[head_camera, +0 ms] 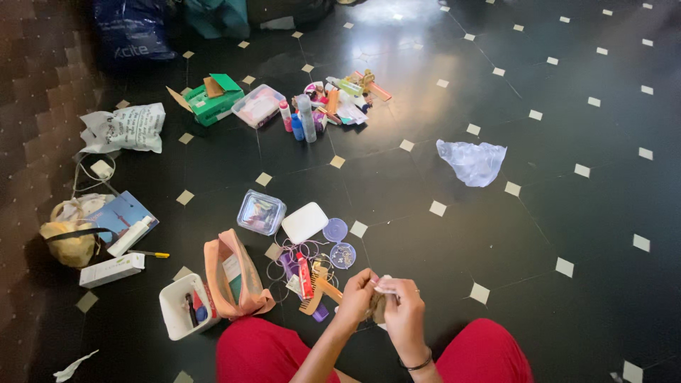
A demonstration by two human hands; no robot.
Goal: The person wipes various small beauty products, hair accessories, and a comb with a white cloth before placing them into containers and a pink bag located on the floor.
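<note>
Both hands meet low over the dark tiled floor (454, 234), between the person's red-clad knees. The left hand (357, 294) and the right hand (404, 308) are closed together on a small brownish item (378, 306) with a white scrap at its top; the fingers cover most of it, so its kind cannot be made out. Just left of the hands lies a wooden comb (320, 289) among a red tube and tangled thin cords. Further left stands an open peach pouch (230, 273), and beside it a white tub (179, 306) whose contents are too small to name. Beyond the comb sit a white soap case (304, 222) and a clear lidded box (261, 212). A crumpled plastic bag (472, 162) lies well apart, toward the right edge of the floor.
</note>
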